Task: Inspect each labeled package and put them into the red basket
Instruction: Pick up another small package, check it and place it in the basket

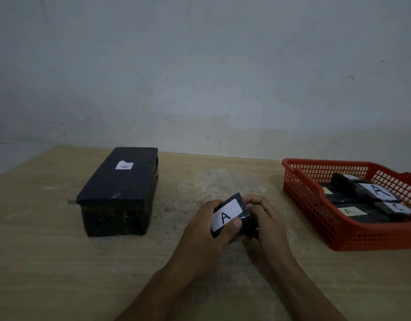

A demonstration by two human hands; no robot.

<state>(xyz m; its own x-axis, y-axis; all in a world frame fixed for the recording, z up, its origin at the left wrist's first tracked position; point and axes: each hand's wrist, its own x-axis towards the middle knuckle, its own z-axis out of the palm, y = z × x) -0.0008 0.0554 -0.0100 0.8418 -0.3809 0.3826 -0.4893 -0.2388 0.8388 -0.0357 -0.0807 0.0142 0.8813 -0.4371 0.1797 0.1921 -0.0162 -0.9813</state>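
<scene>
Nearest to me, both forearms reach in from the near edge of the surface point(49, 262), right of its middle. My left hand point(206, 225) and my right hand point(267, 218) meet around one small black package point(243, 216), and I cannot tell whether it touches the wood. The left fingers wrap its left side, with the thumb point(234, 224) pressed on the lower part of its white label point(225, 214), which bears a handwritten A and faces up toward me. The right fingers curl over its top right corner and right side, so both hands grip the same package.

Further out toward the right edge I see the red basket point(315, 212), a mesh tray that runs off the frame. Inside it lie several black packages point(352, 188), overlapping one another, their white labels showing A on two and what looks like C on another; a fourth label is too small for me to read.

Toward the far left of the surface, well apart from my hands and the basket, sits a large black box point(116, 193), long side running away from me. A small white label point(124, 166) with an A lies on its top near the far end.

Behind the far edge rises a bare, scuffed grey wall point(199, 66)
</scene>
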